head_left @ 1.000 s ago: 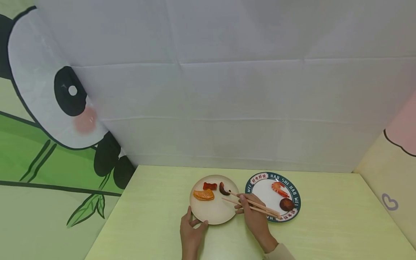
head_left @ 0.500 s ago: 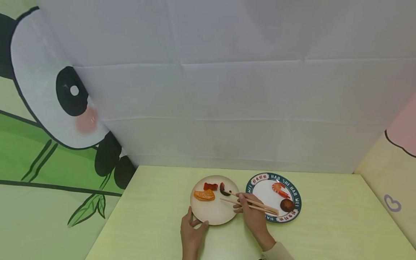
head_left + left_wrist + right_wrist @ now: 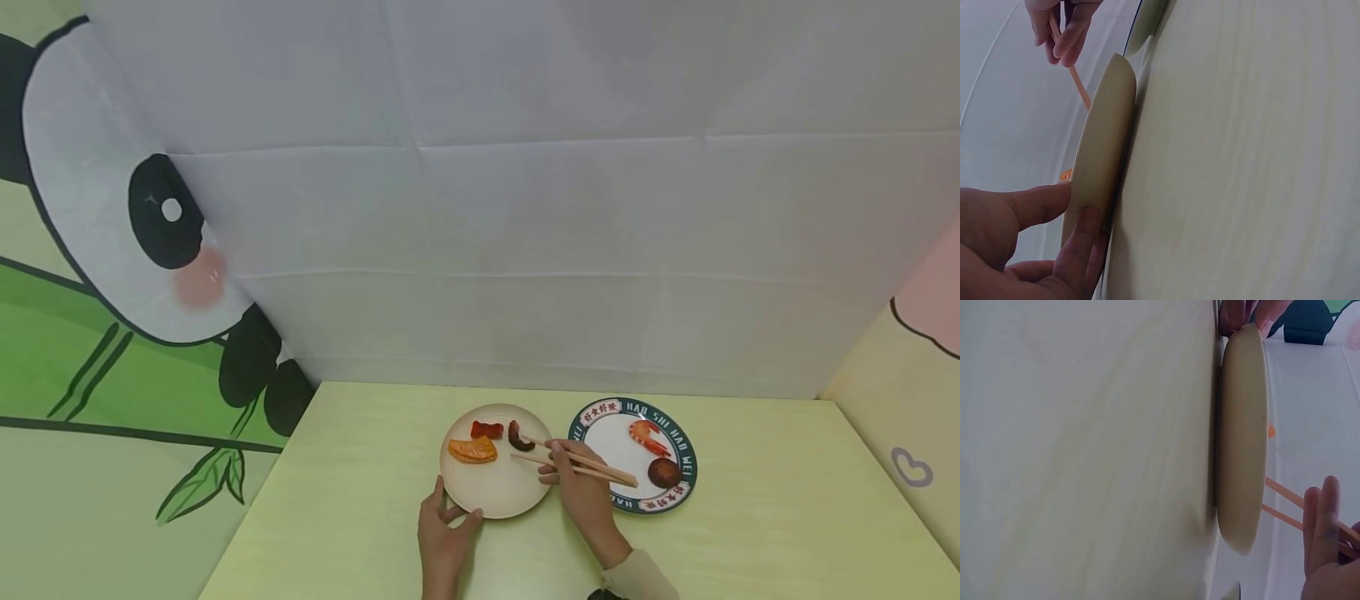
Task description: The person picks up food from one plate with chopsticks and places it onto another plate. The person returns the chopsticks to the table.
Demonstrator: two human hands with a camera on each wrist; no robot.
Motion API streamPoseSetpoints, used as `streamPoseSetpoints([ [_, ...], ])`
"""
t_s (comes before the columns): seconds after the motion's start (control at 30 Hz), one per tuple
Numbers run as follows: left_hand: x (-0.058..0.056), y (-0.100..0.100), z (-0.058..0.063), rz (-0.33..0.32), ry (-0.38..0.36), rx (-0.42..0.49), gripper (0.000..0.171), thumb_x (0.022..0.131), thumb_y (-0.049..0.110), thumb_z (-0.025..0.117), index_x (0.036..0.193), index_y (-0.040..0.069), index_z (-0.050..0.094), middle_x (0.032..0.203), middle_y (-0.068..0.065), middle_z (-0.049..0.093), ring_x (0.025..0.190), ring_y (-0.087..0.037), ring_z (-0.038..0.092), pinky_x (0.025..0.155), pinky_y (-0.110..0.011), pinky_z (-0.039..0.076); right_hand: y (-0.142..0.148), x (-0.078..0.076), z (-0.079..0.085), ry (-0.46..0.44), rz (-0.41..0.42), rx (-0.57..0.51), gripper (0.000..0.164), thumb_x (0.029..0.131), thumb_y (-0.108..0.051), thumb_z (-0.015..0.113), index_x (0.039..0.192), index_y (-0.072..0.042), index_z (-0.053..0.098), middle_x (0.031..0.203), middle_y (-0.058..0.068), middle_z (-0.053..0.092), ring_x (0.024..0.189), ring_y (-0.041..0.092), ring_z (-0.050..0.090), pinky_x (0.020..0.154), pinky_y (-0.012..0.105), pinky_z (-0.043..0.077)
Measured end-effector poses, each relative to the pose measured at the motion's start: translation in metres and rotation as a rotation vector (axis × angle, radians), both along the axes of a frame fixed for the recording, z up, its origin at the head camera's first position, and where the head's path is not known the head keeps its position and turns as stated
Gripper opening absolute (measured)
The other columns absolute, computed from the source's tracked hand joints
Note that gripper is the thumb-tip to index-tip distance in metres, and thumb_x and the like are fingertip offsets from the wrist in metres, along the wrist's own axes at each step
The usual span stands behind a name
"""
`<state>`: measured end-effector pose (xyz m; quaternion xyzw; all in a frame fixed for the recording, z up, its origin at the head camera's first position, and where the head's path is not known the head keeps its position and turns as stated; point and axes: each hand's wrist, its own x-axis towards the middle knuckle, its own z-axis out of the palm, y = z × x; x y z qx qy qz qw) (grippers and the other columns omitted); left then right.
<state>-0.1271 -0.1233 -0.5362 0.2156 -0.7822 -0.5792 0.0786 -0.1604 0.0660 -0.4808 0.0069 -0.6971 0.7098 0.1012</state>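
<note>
On the table a beige plate (image 3: 495, 493) holds an orange food piece (image 3: 472, 451), a small red piece (image 3: 487, 430) and a dark brown curved piece (image 3: 514, 433). My left hand (image 3: 446, 537) grips the near left of its rim; in the left wrist view the thumb is at the rim and fingers are against the outer wall. Chopsticks (image 3: 600, 472) are in my right hand (image 3: 588, 504), spread at the tips over the plate's right part. One tip is at the curved piece; whether it touches cannot be seen. The right wrist view hides the food behind the plate (image 3: 1244, 437).
Beside it on the right stands a white plate with a green lettered rim (image 3: 678, 446), partly behind my right hand. A shrimp (image 3: 647, 437) and a round brown mushroom-like piece (image 3: 663, 473) lie on it. A pale cloth wall (image 3: 555, 325) rises behind the table.
My right hand and the chopsticks have shifted slightly away from me, the tips still by the curved piece. The left hand keeps its grip on the plate.
</note>
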Motion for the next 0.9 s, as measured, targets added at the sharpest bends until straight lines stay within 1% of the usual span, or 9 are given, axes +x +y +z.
streamPoseSetpoints([
  [0.1,0.0,0.0,0.0,-0.001,-0.002,0.001,0.083,0.068,0.001,0.078,0.14,-0.001,0.036,0.128,-0.017,0.045,0.088,-0.021,0.062,0.073,-0.03,0.047,0.0,-0.002,-0.001,0.003,0.002,-0.01,0.022,0.094,-0.004,0.052,0.103,0.014,0.062,0.082,0.02,0.06,0.072,0.044,0.063,0.06,0.038,0.053],
  [0.17,-0.001,0.0,0.0,0.0,0.004,0.001,0.083,0.067,0.001,0.078,0.14,-0.001,0.037,0.128,-0.018,0.045,0.088,-0.022,0.062,0.074,-0.032,0.047,0.0,-0.003,-0.001,0.003,0.004,-0.012,0.022,0.094,-0.005,0.052,0.103,0.013,0.062,0.082,0.019,0.06,0.073,0.045,0.063,0.061,0.038,0.053],
  [0.47,-0.001,0.0,-0.003,0.001,0.008,0.006,0.084,0.067,0.0,0.078,0.14,-0.001,0.037,0.129,-0.018,0.044,0.087,-0.021,0.062,0.073,-0.03,0.047,0.001,-0.009,-0.005,-0.037,0.018,-0.009,0.024,0.095,-0.005,0.05,0.103,0.014,0.061,0.082,0.02,0.06,0.076,0.046,0.063,0.062,0.038,0.053],
  [0.53,-0.001,0.0,-0.003,-0.001,0.01,0.004,0.084,0.067,0.0,0.078,0.14,-0.002,0.036,0.129,-0.018,0.044,0.087,-0.021,0.062,0.077,-0.034,0.046,0.001,-0.01,-0.005,-0.044,0.023,-0.01,0.024,0.095,-0.005,0.05,0.103,0.014,0.061,0.082,0.02,0.06,0.076,0.046,0.063,0.063,0.039,0.053],
  [0.63,-0.001,0.0,-0.003,-0.008,0.027,0.013,0.084,0.067,-0.002,0.078,0.14,-0.003,0.036,0.13,-0.021,0.043,0.088,-0.023,0.062,0.074,-0.031,0.048,0.001,-0.011,-0.005,-0.053,0.024,-0.011,0.025,0.095,-0.006,0.049,0.103,0.014,0.061,0.084,0.02,0.06,0.077,0.045,0.063,0.063,0.038,0.053],
  [0.7,-0.001,0.0,-0.003,-0.012,0.038,0.023,0.084,0.067,-0.002,0.078,0.139,-0.003,0.036,0.13,-0.022,0.043,0.088,-0.024,0.062,0.071,-0.028,0.048,0.0,-0.011,-0.005,-0.06,0.021,-0.015,0.025,0.095,-0.006,0.049,0.103,0.014,0.061,0.085,0.024,0.061,0.078,0.045,0.063,0.064,0.038,0.053],
  [0.77,0.0,0.0,-0.003,-0.018,0.048,0.033,0.084,0.067,-0.002,0.078,0.139,-0.004,0.035,0.131,-0.023,0.042,0.088,-0.026,0.062,0.063,-0.023,0.049,0.0,-0.012,-0.005,-0.068,0.018,-0.016,0.025,0.095,-0.006,0.049,0.103,0.014,0.061,0.087,0.028,0.061,0.079,0.045,0.063,0.064,0.038,0.053],
  [0.9,-0.001,0.0,-0.001,-0.022,0.05,0.03,0.084,0.067,-0.002,0.078,0.139,-0.005,0.035,0.131,-0.023,0.042,0.088,-0.026,0.062,0.062,-0.021,0.048,-0.001,-0.012,-0.004,-0.072,0.027,-0.018,0.025,0.096,-0.005,0.047,0.103,0.013,0.062,0.09,0.033,0.061,0.08,0.045,0.063,0.064,0.036,0.053],
])
